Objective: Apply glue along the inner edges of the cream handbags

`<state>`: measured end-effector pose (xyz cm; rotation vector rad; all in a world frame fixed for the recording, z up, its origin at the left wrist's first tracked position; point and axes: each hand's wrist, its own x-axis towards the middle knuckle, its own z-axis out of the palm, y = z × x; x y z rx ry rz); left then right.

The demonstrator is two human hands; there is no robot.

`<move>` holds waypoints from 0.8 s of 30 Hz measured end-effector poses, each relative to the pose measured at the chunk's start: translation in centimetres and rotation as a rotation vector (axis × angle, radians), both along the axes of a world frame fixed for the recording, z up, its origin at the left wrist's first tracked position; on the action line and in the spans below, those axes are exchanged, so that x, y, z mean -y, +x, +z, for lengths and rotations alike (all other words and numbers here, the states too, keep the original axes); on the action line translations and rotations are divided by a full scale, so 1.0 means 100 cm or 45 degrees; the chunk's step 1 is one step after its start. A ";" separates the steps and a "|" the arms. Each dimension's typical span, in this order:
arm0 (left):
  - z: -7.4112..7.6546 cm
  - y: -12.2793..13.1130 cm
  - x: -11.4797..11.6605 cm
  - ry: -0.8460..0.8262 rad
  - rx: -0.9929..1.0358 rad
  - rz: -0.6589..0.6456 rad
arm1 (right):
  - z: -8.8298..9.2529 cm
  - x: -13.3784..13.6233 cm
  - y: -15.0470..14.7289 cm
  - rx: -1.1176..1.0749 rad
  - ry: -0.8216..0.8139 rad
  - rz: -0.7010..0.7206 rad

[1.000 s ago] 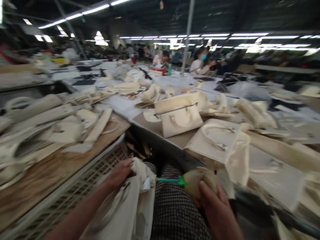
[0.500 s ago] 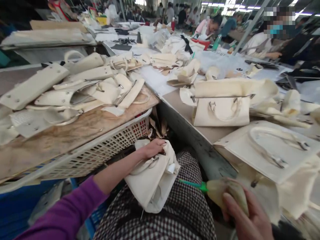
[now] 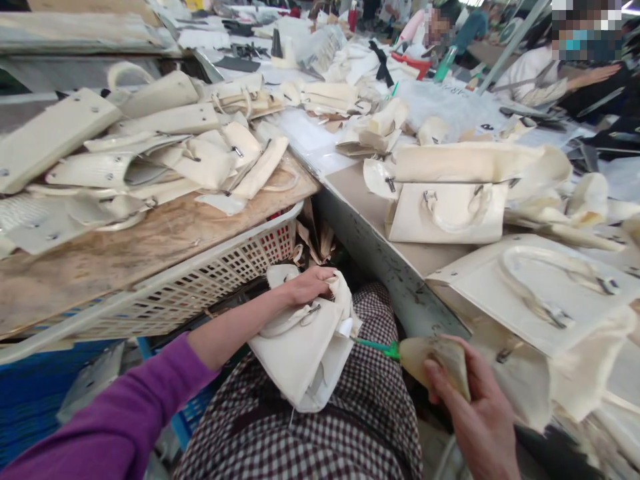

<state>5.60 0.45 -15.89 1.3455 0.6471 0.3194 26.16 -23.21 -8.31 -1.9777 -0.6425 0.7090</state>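
Head view, held: one bag, one bottle

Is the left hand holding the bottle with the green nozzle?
No, the right hand holds the bottle, while the left hand holds a cream bag.

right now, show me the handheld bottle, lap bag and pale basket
Handheld bottle (image 3: pixel 416 357): head view, its yellowish body.
Lap bag (image 3: pixel 299 350): head view, its broad side.
Pale basket (image 3: pixel 223 273): head view, its lattice wall.

The head view looks forward and down, close above the bag.
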 end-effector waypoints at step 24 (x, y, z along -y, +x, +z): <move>-0.002 0.006 0.002 -0.174 -0.011 0.006 | -0.009 0.008 0.004 0.000 0.002 0.008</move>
